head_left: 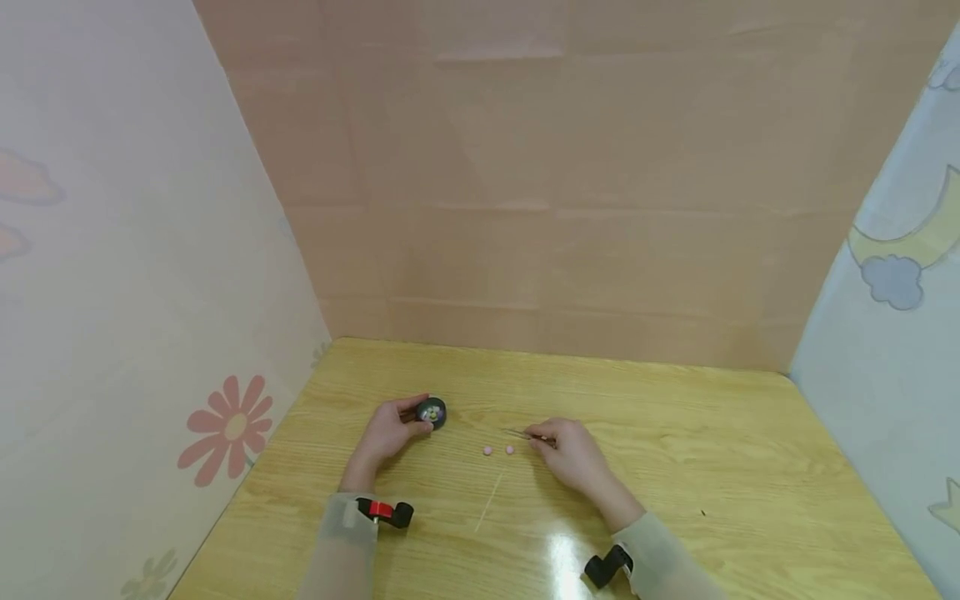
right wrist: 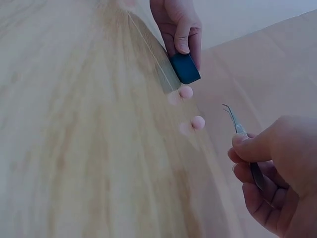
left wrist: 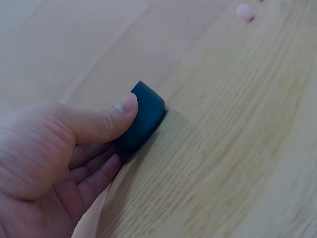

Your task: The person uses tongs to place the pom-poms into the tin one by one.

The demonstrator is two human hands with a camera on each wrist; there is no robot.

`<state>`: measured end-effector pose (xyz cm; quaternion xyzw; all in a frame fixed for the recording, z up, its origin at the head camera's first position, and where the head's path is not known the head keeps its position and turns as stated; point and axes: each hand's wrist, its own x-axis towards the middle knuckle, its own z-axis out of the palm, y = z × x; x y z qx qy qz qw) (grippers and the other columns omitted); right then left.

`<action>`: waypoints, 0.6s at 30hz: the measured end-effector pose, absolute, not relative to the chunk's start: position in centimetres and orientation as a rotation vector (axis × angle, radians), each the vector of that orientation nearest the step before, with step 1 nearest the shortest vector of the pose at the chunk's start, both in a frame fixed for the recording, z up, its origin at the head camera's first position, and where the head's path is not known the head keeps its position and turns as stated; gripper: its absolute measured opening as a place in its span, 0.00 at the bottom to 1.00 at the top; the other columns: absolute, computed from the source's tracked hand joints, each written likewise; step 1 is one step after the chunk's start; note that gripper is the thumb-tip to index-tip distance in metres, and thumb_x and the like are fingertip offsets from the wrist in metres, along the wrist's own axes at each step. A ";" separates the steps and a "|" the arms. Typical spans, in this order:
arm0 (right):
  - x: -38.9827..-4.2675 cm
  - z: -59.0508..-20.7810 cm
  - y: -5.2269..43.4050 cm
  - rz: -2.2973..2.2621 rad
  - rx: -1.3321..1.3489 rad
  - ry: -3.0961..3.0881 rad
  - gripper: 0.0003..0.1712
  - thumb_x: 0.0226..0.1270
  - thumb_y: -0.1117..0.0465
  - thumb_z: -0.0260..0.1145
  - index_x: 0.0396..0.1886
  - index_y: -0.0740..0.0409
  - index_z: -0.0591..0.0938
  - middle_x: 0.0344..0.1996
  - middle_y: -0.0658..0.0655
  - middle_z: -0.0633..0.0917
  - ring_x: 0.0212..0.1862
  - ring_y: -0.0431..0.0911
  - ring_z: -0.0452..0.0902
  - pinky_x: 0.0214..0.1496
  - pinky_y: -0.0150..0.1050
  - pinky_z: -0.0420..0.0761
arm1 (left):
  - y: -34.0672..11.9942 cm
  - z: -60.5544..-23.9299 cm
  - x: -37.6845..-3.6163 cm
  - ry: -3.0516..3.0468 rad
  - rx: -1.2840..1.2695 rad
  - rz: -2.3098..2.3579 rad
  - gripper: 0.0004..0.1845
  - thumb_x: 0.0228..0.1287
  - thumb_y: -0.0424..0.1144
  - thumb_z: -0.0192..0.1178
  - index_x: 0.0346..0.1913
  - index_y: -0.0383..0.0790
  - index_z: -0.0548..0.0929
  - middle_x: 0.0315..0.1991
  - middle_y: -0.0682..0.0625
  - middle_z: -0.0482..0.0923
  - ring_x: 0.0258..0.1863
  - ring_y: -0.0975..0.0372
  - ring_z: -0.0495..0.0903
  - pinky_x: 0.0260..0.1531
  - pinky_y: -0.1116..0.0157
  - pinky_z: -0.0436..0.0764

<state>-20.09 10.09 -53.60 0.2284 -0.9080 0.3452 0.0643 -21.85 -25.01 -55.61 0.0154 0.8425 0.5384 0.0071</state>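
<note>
My left hand (head_left: 390,432) holds a small dark round container (head_left: 432,412) on the wooden table, thumb on its side (left wrist: 141,119); in the right wrist view the container (right wrist: 185,68) sits under those fingers. My right hand (head_left: 573,450) pinches thin metal tweezers (head_left: 525,433), whose curved tip (right wrist: 229,111) points toward two small pink beads (head_left: 498,451). The beads (right wrist: 192,106) lie on the table between the container and the tweezers, and one bead (left wrist: 244,12) shows at the top of the left wrist view.
A thin pale stick (head_left: 489,502) lies on the table (head_left: 712,467) in front of the beads. Cardboard stands behind the table, with patterned panels at left and right. A glare patch sits near the front edge.
</note>
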 end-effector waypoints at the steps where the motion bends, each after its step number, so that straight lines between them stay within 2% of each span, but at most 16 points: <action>1: -20.1 -53.6 10.2 1.018 0.704 -2.743 0.11 0.69 0.67 0.77 0.48 0.52 0.95 0.42 0.48 0.92 0.45 0.44 0.88 0.46 0.44 0.88 | -25.0 -55.6 -21.8 2.638 0.052 1.684 0.30 0.67 0.29 0.74 0.72 0.35 0.81 0.67 0.37 0.81 0.64 0.47 0.83 0.63 0.51 0.82; 11: -19.9 -52.9 11.5 0.828 0.863 -2.738 0.10 0.68 0.66 0.77 0.47 0.52 0.95 0.43 0.47 0.92 0.45 0.46 0.89 0.48 0.47 0.89 | -25.1 -55.4 -21.6 2.666 0.111 1.650 0.30 0.67 0.30 0.75 0.71 0.33 0.81 0.67 0.37 0.81 0.63 0.46 0.83 0.63 0.51 0.83; 18: -20.0 -52.7 12.2 0.764 0.951 -2.705 0.09 0.67 0.67 0.78 0.45 0.54 0.95 0.40 0.48 0.92 0.42 0.44 0.88 0.44 0.45 0.89 | -25.1 -55.4 -21.6 2.668 0.115 1.655 0.30 0.66 0.30 0.75 0.71 0.33 0.81 0.67 0.36 0.81 0.63 0.45 0.83 0.62 0.51 0.83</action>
